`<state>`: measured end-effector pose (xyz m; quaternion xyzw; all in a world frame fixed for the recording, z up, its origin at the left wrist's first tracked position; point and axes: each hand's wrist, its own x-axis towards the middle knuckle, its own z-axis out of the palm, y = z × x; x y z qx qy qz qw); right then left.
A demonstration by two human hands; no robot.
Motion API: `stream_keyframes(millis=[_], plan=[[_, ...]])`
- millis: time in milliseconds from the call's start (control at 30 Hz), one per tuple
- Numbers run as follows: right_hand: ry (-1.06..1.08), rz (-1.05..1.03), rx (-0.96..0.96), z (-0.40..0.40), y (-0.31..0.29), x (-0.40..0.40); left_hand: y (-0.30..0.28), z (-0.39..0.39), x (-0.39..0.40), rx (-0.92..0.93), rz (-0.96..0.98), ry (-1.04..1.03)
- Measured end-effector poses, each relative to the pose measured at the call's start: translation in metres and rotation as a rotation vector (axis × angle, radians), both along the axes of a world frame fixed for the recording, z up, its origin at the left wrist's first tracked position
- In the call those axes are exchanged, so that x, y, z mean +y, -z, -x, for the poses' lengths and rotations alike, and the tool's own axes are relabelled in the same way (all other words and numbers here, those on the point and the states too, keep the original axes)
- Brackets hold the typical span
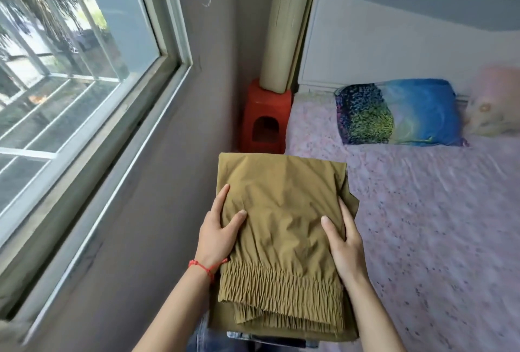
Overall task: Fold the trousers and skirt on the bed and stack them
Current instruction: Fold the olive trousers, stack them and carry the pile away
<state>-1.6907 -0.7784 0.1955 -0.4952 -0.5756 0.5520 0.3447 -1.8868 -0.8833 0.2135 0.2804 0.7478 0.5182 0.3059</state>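
Note:
A folded olive-green garment point(281, 211) with a gathered elastic waistband lies at the near left edge of the bed point(422, 225), waistband toward me. My left hand point(218, 232) grips its left side, thumb on top and fingers around the edge. My right hand point(344, 242) grips its right side the same way. Under the garment's near end a bit of blue denim point(239, 336) shows; most of it is hidden.
A blue and green patterned pillow point(399, 113) and a pale pink pillow point(495, 101) lie by the white headboard point(394, 42). A red plastic stool point(266, 118) with a rolled mat point(284, 28) stands in the corner. A window point(70, 70) runs along the left wall.

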Motion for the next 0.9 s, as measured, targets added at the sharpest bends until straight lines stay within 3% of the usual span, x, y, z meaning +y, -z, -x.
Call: stream_keyframes(millis=[900], plan=[[0.109,0.012,-0.110,0.246,0.000,0.402,0.020,0.260,0.433,-0.038,0.029,0.117]])
